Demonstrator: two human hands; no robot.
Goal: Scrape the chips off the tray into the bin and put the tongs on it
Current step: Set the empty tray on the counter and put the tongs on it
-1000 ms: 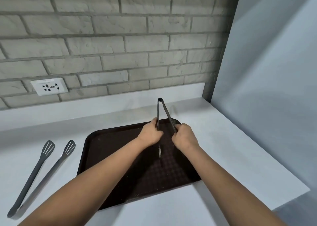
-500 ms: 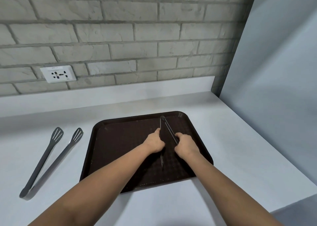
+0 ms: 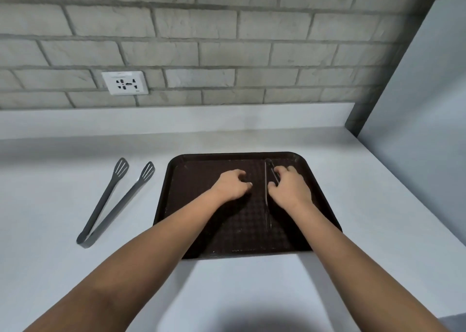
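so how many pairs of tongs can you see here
2. One pair of tongs lies on the dark tray, under the right hand. The grey slotted tongs lie on the white counter, left of the tray. No others show; the bin is out of view.

**Tongs down on the tray**

A dark tray (image 3: 176, 180) sits on the white counter (image 3: 378, 193) below a brick wall (image 3: 227, 41). Slim tongs (image 3: 266, 198) lie on the tray's right half, running front to back. The right hand (image 3: 290, 188) curls around them near their far end. The left hand (image 3: 230, 184) rests on the tray just beside, loosely curled, apart from the tongs. Left of the tray, well apart, grey slotted tongs (image 3: 113, 203) lie splayed on the counter. A socket (image 3: 124, 82) sits on the wall.
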